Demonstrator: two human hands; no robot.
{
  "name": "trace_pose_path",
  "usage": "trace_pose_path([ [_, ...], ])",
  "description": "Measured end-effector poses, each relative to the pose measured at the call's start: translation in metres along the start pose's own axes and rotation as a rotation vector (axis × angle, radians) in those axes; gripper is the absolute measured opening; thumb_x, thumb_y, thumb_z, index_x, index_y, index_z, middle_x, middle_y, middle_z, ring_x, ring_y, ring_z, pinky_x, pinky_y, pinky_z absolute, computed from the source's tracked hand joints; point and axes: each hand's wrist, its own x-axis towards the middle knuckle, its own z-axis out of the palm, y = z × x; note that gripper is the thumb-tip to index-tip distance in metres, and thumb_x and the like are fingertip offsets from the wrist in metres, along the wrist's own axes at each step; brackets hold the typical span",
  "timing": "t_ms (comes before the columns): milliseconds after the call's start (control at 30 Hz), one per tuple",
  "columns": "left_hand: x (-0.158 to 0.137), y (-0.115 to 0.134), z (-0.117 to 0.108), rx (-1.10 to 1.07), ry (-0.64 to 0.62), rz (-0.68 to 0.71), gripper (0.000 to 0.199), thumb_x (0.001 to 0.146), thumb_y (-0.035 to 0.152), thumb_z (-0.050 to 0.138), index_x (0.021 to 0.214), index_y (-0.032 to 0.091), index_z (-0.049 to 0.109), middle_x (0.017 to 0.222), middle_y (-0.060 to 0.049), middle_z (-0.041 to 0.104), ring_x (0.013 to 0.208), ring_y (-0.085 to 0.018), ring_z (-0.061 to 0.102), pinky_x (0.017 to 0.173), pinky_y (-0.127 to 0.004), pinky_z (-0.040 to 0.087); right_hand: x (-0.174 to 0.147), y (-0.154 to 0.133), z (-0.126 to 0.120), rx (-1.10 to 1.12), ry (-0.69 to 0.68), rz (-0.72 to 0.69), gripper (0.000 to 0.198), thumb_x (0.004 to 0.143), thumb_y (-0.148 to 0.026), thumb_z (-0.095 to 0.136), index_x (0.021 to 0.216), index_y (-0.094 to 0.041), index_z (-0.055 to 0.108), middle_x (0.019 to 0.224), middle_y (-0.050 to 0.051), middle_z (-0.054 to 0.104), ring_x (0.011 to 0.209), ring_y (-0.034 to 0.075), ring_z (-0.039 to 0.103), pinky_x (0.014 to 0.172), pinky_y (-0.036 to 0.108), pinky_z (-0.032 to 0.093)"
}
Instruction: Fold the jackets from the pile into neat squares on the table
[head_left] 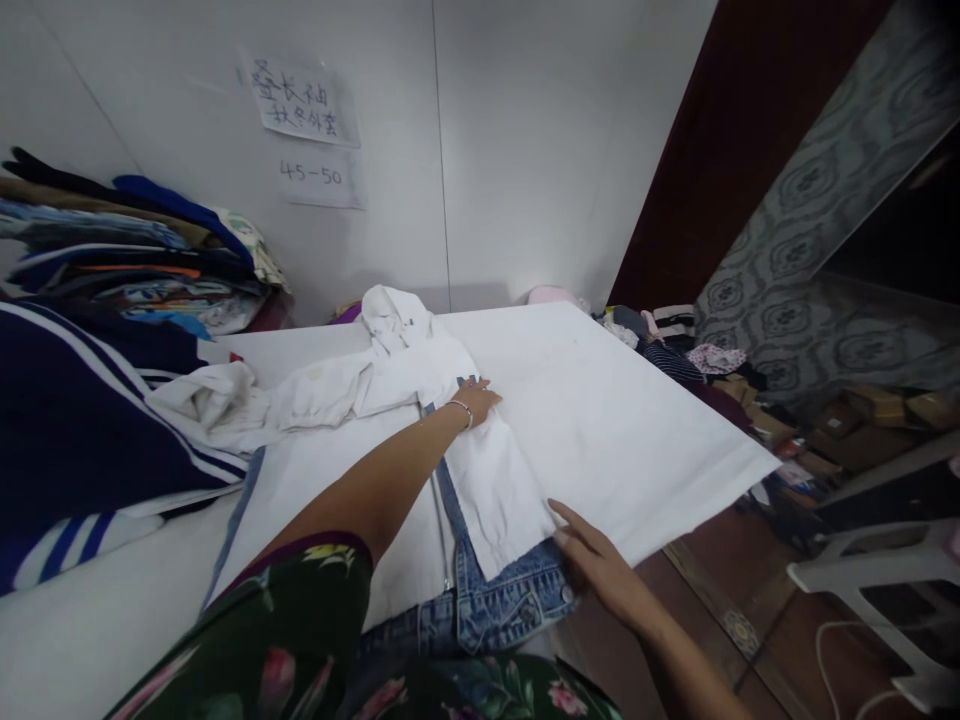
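A white hooded jacket [405, 370] lies spread on a white-topped table, its hood [394, 312] toward the wall. One white sleeve [499, 490] comes down toward me, while the other stretches left in loose folds. Blue denim [517, 605] shows under the near sleeve and along the garment's lower edge; I cannot tell whether it belongs to the same jacket. My left hand [476, 400] rests on the upper part of the near sleeve, fingers outstretched. Beside the cuff, my right hand [592, 555] has its fingers apart, close to the denim's right edge.
A stack of folded clothes [150, 260] stands at the back left, with a navy striped garment [90, 400] before it. Handwritten paper signs [300, 105] hang on the wall. Clothes [675, 360] and cardboard boxes [862, 420] lie beyond the table's right side, near a white plastic stool [877, 570].
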Motion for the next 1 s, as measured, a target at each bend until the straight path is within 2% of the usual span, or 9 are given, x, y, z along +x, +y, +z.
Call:
trace_pose_path([
  [100, 0.007, 0.002, -0.004, 0.029, 0.026, 0.007, 0.032, 0.079, 0.009, 0.046, 0.096, 0.024, 0.068, 0.113, -0.007, 0.065, 0.123, -0.024, 0.045, 0.109, -0.048, 0.023, 0.002, 0.008, 0.009, 0.030, 0.030, -0.009, 0.062, 0.086, -0.053, 0.050, 0.136, -0.017, 0.049, 0.088, 0.005, 0.066, 0.081, 0.020, 0.059, 0.073, 0.033, 0.047],
  [167, 0.011, 0.002, -0.008, 0.038, 0.064, -0.012, 0.025, 0.079, 0.010, 0.048, 0.089, 0.020, 0.068, 0.106, -0.010, 0.065, 0.116, -0.024, 0.049, 0.105, -0.046, 0.029, 0.003, 0.012, 0.015, -0.003, 0.041, -0.051, 0.058, 0.086, -0.049, 0.051, 0.133, -0.015, 0.050, 0.067, -0.001, 0.057, 0.064, 0.016, 0.052, 0.059, 0.027, 0.041],
  [333, 0.014, 0.000, -0.014, 0.015, 0.157, -0.063, 0.024, 0.076, 0.006, 0.048, 0.087, 0.017, 0.067, 0.102, -0.013, 0.064, 0.110, -0.025, 0.051, 0.097, -0.042, 0.038, -0.002, 0.011, 0.019, -0.207, 0.049, -0.090, 0.048, 0.087, -0.038, 0.048, 0.129, -0.016, 0.051, 0.058, -0.005, 0.049, 0.055, 0.013, 0.044, 0.053, 0.025, 0.031],
  [567, -0.006, 0.001, -0.012, -0.106, 0.291, -0.137, 0.041, 0.095, 0.025, 0.025, 0.122, 0.017, 0.055, 0.128, -0.009, 0.056, 0.123, -0.019, 0.045, 0.104, -0.034, 0.036, -0.007, -0.004, 0.009, -0.554, -0.004, -0.053, 0.049, 0.090, -0.037, 0.042, 0.135, -0.017, 0.048, 0.076, 0.007, 0.068, 0.073, 0.022, 0.063, 0.067, 0.031, 0.043],
  [700, -0.038, 0.006, 0.002, -0.120, 0.255, -0.155, 0.047, 0.094, 0.040, 0.032, 0.131, 0.016, 0.048, 0.141, -0.011, 0.048, 0.133, -0.023, 0.037, 0.111, -0.041, 0.028, -0.007, -0.012, -0.001, -0.702, 0.003, -0.120, 0.042, 0.091, -0.038, 0.042, 0.125, -0.019, 0.059, 0.093, 0.011, 0.070, 0.087, 0.026, 0.065, 0.076, 0.037, 0.049],
  [767, -0.053, 0.010, 0.015, -0.118, 0.183, -0.145, 0.053, 0.090, 0.047, 0.039, 0.135, 0.018, 0.045, 0.148, -0.011, 0.039, 0.139, -0.027, 0.029, 0.114, -0.046, 0.021, -0.003, -0.017, -0.003, -0.701, 0.108, -0.249, 0.039, 0.092, -0.037, 0.041, 0.119, -0.020, 0.062, 0.114, 0.013, 0.065, 0.105, 0.027, 0.061, 0.088, 0.040, 0.049],
  [867, -0.064, 0.015, 0.030, -0.120, 0.088, -0.142, 0.058, 0.089, 0.052, 0.039, 0.137, 0.019, 0.044, 0.152, -0.011, 0.032, 0.142, -0.028, 0.023, 0.114, -0.050, 0.016, 0.007, -0.027, 0.004, -0.616, 0.236, -0.500, 0.043, 0.093, -0.037, 0.041, 0.132, -0.021, 0.053, 0.142, 0.011, 0.046, 0.131, 0.025, 0.042, 0.106, 0.042, 0.039],
  [933, -0.066, 0.016, 0.032, -0.122, 0.073, -0.149, 0.058, 0.090, 0.054, 0.036, 0.138, 0.021, 0.043, 0.152, -0.010, 0.032, 0.142, -0.028, 0.022, 0.114, -0.050, 0.016, 0.014, -0.031, 0.017, -0.610, 0.154, -0.612, 0.049, 0.093, -0.040, 0.043, 0.139, -0.023, 0.044, 0.151, 0.008, 0.033, 0.140, 0.025, 0.028, 0.112, 0.045, 0.030],
  [1000, -0.066, 0.014, 0.027, -0.127, 0.081, -0.153, 0.058, 0.091, 0.054, 0.032, 0.139, 0.023, 0.042, 0.152, -0.008, 0.033, 0.142, -0.026, 0.024, 0.114, -0.048, 0.019, 0.020, -0.031, 0.032, -0.672, -0.026, -0.615, 0.054, 0.092, -0.045, 0.045, 0.142, -0.023, 0.041, 0.153, 0.008, 0.028, 0.142, 0.028, 0.021, 0.114, 0.051, 0.023],
])
